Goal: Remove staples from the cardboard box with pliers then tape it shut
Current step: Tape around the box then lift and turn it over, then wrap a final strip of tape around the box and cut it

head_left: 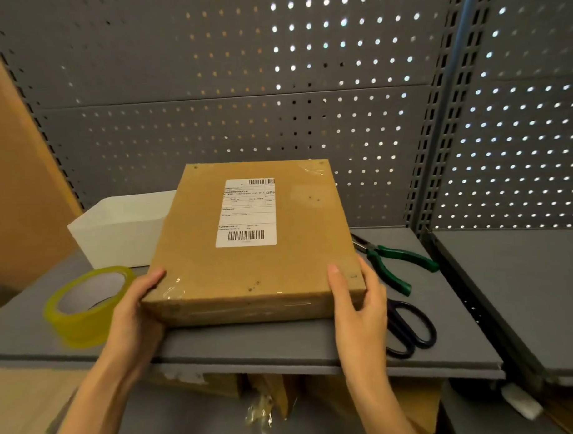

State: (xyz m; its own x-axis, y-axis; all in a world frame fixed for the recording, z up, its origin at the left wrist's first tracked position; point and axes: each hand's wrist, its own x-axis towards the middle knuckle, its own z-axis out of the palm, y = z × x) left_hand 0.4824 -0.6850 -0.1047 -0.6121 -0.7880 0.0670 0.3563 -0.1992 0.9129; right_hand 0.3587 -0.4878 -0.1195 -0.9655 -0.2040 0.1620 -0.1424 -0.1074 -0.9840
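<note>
Both hands, left (132, 306) and right (358, 298), grip cardboard box (247, 250) corners; tilted box may slip off shelf (283, 350) edge.

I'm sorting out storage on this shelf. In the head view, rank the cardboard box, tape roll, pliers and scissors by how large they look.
1. Cardboard box, clearly largest.
2. Tape roll.
3. Pliers and scissors look alike; a hand partly hides the scissors, so unranked.
</note>
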